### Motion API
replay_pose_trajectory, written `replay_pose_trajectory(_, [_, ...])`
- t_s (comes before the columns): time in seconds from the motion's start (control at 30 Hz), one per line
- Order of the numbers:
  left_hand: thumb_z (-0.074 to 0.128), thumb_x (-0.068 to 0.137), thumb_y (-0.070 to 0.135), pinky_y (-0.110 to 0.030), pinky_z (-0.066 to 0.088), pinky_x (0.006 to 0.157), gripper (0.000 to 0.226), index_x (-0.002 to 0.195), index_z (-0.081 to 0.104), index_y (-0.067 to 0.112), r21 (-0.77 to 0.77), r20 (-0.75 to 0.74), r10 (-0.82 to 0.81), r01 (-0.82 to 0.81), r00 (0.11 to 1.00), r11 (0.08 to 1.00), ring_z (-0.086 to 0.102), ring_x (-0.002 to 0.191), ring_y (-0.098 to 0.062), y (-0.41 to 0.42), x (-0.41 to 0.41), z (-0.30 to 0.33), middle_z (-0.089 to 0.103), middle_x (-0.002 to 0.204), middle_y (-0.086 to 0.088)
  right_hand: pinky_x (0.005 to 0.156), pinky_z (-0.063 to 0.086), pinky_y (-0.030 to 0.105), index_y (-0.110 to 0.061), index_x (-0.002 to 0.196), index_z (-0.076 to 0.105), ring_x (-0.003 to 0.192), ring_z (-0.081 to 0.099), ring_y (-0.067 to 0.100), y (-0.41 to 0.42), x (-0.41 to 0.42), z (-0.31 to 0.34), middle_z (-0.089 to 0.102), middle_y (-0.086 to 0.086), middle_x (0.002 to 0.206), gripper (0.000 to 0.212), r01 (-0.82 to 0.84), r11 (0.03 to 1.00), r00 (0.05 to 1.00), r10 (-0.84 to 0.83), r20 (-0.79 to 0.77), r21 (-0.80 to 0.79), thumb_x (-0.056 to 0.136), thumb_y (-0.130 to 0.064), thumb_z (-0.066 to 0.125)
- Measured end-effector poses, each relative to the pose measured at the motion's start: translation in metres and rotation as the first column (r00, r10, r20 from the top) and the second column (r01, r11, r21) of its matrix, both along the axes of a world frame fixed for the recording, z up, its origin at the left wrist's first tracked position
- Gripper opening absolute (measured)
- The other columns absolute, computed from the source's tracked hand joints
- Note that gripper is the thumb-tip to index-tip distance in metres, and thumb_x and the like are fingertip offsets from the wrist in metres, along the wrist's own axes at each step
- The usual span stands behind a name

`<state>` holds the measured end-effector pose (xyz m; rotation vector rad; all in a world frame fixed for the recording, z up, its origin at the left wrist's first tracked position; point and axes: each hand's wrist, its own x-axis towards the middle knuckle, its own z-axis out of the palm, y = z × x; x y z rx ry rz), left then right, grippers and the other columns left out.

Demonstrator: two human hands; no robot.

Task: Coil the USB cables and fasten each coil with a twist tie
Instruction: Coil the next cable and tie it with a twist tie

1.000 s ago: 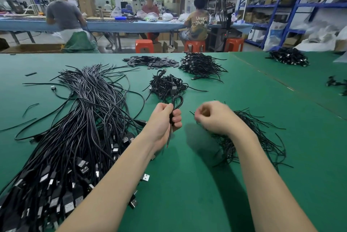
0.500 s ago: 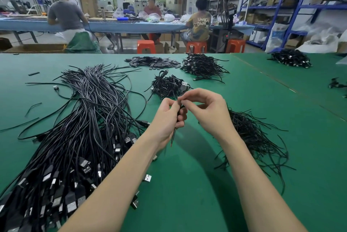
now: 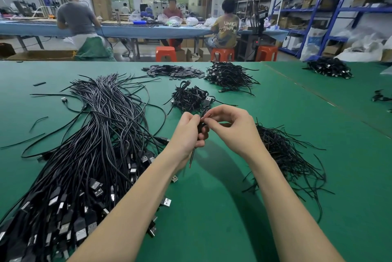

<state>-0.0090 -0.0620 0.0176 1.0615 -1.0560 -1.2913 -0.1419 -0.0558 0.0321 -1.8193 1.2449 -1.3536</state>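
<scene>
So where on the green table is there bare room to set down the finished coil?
Bare table lies between the forearms, bordered by the loose USB cables and the twist ties. More beyond the ties, rightward. Crowded ahead, near the coiled cables.

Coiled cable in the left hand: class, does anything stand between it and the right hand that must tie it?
Nothing visible does. The left hand grips the coil, and the right hand already has its fingers at the coil's top, above bare table.

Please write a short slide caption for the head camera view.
Left hand grips a coiled USB cable while right hand pinches it.
</scene>
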Motion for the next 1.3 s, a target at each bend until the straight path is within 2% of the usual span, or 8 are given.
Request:
replay_pose_trajectory(0.27, [0.031,0.109,0.013,-0.019,0.023,0.044,0.026,0.083,0.031,0.015,-0.040,-0.238,-0.060,0.052,0.969,0.998,0.036,0.051,-0.011,0.004,-0.003,0.007,0.047,0.065,-0.005,0.084,0.058,0.025,-0.002,0.089,0.077,0.070,0.069,0.011,-0.005,-0.007,-0.006,0.076,0.011,0.085,0.012,-0.375,0.832,0.810,0.079,0.582,0.409,0.092,-0.011,0.070])
replay_pose_trajectory(0.53, [0.037,0.106,0.011,-0.023,0.025,0.053,0.028,0.079,0.032,0.014,-0.122,-0.189,-0.324,0.305,0.927,0.944,0.041,0.060,-0.015,0.015,0.002,0.006,0.053,0.072,-0.009,0.058,0.053,0.010,-0.011,0.075,0.080,0.076,0.072,0.005,-0.020,-0.036,-0.009,0.076,-0.001,0.081,0.013,-0.601,0.562,0.733,0.104,0.672,0.568,0.080,-0.019,0.071])
replay_pose_trajectory(0.63, [0.040,0.105,0.008,-0.021,0.032,0.053,0.025,0.081,0.036,0.012,-0.174,-0.115,-0.377,0.356,0.919,0.918,0.047,0.061,-0.015,0.014,0.007,0.004,0.061,0.075,-0.011,0.059,0.052,0.012,-0.008,0.080,0.074,0.070,0.070,0.004,-0.035,-0.049,0.010,0.073,0.000,0.076,0.011,-0.595,0.536,0.801,0.327,0.502,0.600,0.084,-0.013,0.065])
replay_pose_trajectory(0.73, [0.047,0.102,0.007,-0.023,0.044,0.060,0.019,0.084,0.044,0.009,-0.236,0.052,-0.396,0.397,0.917,0.887,0.054,0.066,-0.018,0.013,0.010,0.003,0.068,0.082,-0.019,0.059,0.045,0.016,-0.014,0.081,0.074,0.066,0.064,0.002,-0.052,-0.061,0.040,0.070,0.000,0.077,0.008,-0.426,0.608,0.844,0.534,0.052,0.670,0.086,-0.011,0.070])
replay_pose_trajectory(0.83, [0.057,0.098,0.006,-0.024,0.051,0.067,0.014,0.085,0.051,0.005,-0.257,0.176,-0.388,0.423,0.905,0.869,0.061,0.069,-0.015,0.011,0.009,0.000,0.066,0.092,-0.037,0.062,0.046,0.019,-0.021,0.082,0.078,0.067,0.060,0.005,-0.062,-0.060,0.073,0.071,-0.003,0.078,0.008,-0.293,0.668,0.712,0.630,-0.310,0.684,0.086,-0.016,0.074])
replay_pose_trajectory(0.97, [0.068,0.091,0.004,-0.027,0.054,0.074,0.014,0.083,0.058,0.009,-0.250,0.256,-0.276,0.339,0.927,0.907,0.060,0.071,-0.020,0.007,0.009,-0.008,0.072,0.086,-0.021,0.065,0.044,0.024,-0.024,0.082,0.079,0.068,0.058,0.002,-0.061,-0.036,0.098,0.073,-0.004,0.077,0.006,-0.147,0.846,0.508,0.509,-0.695,0.512,0.084,-0.030,0.081])
replay_pose_trajectory(1.07, [0.073,0.088,0.006,-0.035,0.055,0.080,0.014,0.082,0.061,0.011,-0.233,0.252,-0.132,0.192,0.959,0.953,0.063,0.066,-0.019,0.004,0.010,-0.010,0.074,0.080,-0.013,0.067,0.047,0.026,-0.030,0.078,0.078,0.061,0.056,0.000,-0.053,-0.020,0.100,0.071,-0.015,0.067,0.008,-0.162,0.941,0.489,0.338,-0.804,0.297,0.085,-0.032,0.080])
replay_pose_trajectory(1.3, [0.070,0.090,0.004,-0.024,0.056,0.070,0.012,0.093,0.059,0.008,-0.156,0.018,-0.050,0.052,0.999,0.986,0.062,0.062,-0.015,0.002,0.010,-0.004,0.077,0.087,-0.016,0.072,0.049,0.022,-0.022,0.077,0.077,0.081,0.067,0.005,-0.026,-0.024,0.064,0.074,-0.009,0.081,0.009,-0.214,0.975,0.755,0.120,-0.644,-0.069,0.086,-0.021,0.078])
